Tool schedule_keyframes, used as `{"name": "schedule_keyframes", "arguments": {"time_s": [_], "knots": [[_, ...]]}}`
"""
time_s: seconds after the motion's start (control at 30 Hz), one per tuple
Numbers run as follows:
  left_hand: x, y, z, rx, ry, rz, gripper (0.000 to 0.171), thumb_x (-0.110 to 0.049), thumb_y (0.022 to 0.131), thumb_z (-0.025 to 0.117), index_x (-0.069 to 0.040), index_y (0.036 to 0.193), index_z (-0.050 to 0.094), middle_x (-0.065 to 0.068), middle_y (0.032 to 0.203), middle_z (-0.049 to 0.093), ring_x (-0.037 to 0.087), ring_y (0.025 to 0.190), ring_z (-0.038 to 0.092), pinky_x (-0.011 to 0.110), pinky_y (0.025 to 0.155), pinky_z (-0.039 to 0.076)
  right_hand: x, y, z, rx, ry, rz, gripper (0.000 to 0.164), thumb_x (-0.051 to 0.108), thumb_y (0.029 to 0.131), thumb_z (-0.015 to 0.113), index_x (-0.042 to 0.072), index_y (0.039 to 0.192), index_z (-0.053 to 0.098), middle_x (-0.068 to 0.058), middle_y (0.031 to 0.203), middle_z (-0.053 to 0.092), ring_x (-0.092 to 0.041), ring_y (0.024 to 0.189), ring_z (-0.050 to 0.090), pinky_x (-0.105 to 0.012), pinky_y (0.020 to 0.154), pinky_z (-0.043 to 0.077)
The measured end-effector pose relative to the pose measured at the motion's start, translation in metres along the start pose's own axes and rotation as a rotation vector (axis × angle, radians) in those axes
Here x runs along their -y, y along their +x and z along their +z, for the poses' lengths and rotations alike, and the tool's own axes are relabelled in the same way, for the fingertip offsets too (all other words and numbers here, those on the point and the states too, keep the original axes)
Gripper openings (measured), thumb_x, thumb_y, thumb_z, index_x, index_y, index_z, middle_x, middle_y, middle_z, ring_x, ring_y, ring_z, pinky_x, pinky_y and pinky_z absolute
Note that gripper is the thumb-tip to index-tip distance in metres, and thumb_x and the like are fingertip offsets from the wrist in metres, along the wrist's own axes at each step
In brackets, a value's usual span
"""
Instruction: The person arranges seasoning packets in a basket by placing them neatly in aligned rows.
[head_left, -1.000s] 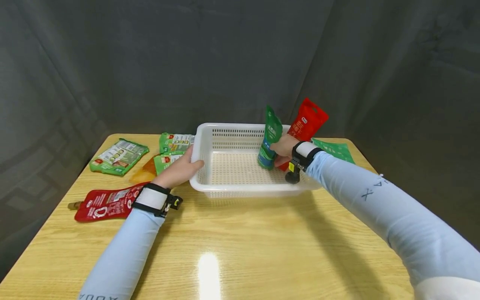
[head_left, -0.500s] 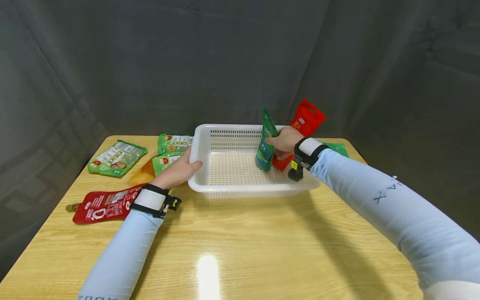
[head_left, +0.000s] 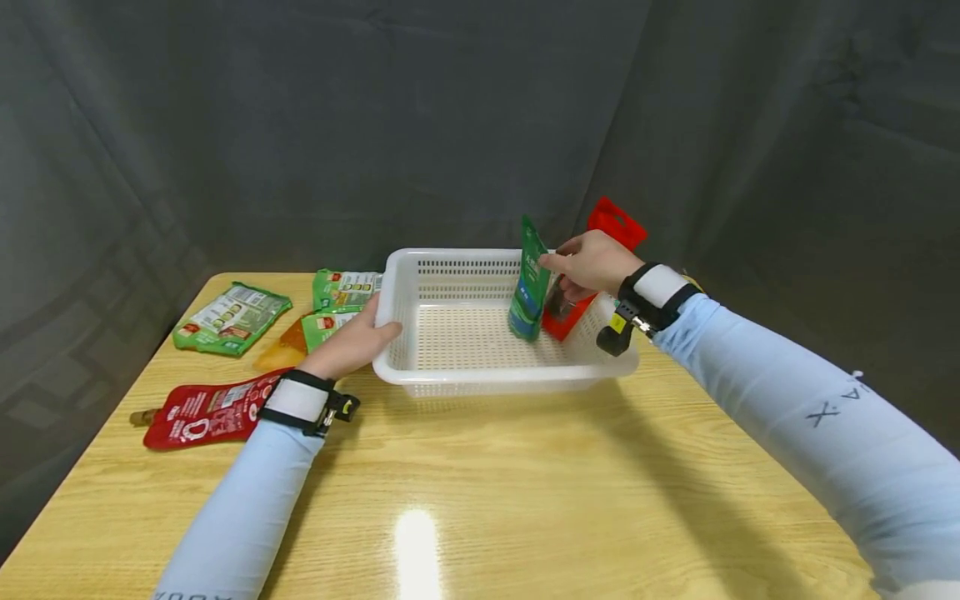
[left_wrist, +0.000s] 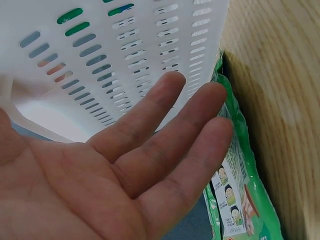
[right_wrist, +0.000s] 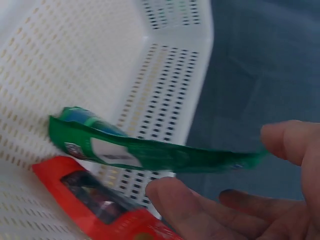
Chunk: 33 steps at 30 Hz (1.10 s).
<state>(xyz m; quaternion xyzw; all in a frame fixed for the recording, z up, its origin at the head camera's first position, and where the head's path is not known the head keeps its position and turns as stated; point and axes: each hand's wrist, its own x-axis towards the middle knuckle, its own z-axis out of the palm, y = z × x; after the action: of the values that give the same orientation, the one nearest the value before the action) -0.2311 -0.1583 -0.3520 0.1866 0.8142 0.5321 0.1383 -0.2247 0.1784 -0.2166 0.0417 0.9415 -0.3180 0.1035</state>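
Observation:
A white perforated plastic basket (head_left: 480,375) stands on the table. My left hand (head_left: 354,340) holds its left rim, thumb over the rim and fingers along the outer wall; in the left wrist view those fingers (left_wrist: 165,140) look fairly straight. Inside, toward the right, a green pouch (head_left: 529,287) stands on end. Beside it a red packet (head_left: 618,223) with a dark window leans against the back right rim. My right hand (head_left: 596,262) is at the green pouch's upper part. In the right wrist view, thumb and fingers are spread, the thumb close to the pouch's end.
Left of the basket lie green packets (head_left: 234,318) (head_left: 347,289), an orange-yellow packet (head_left: 283,346) and a dark red spouted pouch (head_left: 217,410). The wooden table (head_left: 480,492) extends in front. A dark grey curtain (head_left: 420,125) hangs behind and at the sides.
My right hand has loosened from the green pouch and moved right and up, its fingers spreading. The green pouch now stands more edge-on. My left hand stays at the basket's rim.

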Motion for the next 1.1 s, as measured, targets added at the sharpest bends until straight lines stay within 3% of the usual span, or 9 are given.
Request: {"name": "schedule_keyframes", "arguments": {"time_s": [0.3,0.63,1.0,1.1], "knots": [[0.002,-0.003,-0.003,-0.007,0.006,-0.001,0.071,-0.020,0.103,0.046,-0.016,0.159,0.003,0.027,0.149,0.036,0.043,0.115,0.055,0.058,0.092,0.048,-0.005,-0.026,-0.028,-0.029,0.134,-0.078,0.071,0.047,0.096,0.062,-0.002,0.144,0.045,-0.024,0.118,0.064,-0.026,0.088,0.070,-0.035,0.080,0.057],[0.003,-0.006,-0.007,-0.003,-0.007,-0.008,0.071,-0.020,0.104,0.044,-0.016,0.160,0.001,0.026,0.151,0.033,0.044,0.117,0.055,0.058,0.092,0.048,-0.039,-0.049,-0.051,-0.097,0.223,-0.119,0.064,0.044,0.098,0.059,-0.003,0.140,0.049,-0.022,0.121,0.065,-0.025,0.091,0.071,-0.034,0.077,0.058],[0.010,-0.005,-0.013,-0.006,-0.003,-0.008,0.069,-0.018,0.105,0.041,-0.014,0.160,0.000,0.028,0.153,0.030,0.043,0.120,0.052,0.059,0.095,0.046,-0.100,-0.036,-0.033,-0.170,0.227,-0.110,0.056,0.043,0.101,0.055,-0.003,0.134,0.056,-0.025,0.124,0.063,-0.017,0.084,0.071,-0.034,0.077,0.058],[0.013,-0.006,-0.015,-0.011,-0.005,-0.009,0.068,-0.018,0.105,0.041,-0.014,0.160,0.001,0.028,0.153,0.030,0.043,0.119,0.053,0.059,0.094,0.046,-0.114,-0.028,-0.025,-0.151,0.241,-0.100,0.057,0.039,0.102,0.053,-0.005,0.137,0.052,-0.029,0.126,0.061,-0.015,0.083,0.071,-0.035,0.079,0.058]]}}
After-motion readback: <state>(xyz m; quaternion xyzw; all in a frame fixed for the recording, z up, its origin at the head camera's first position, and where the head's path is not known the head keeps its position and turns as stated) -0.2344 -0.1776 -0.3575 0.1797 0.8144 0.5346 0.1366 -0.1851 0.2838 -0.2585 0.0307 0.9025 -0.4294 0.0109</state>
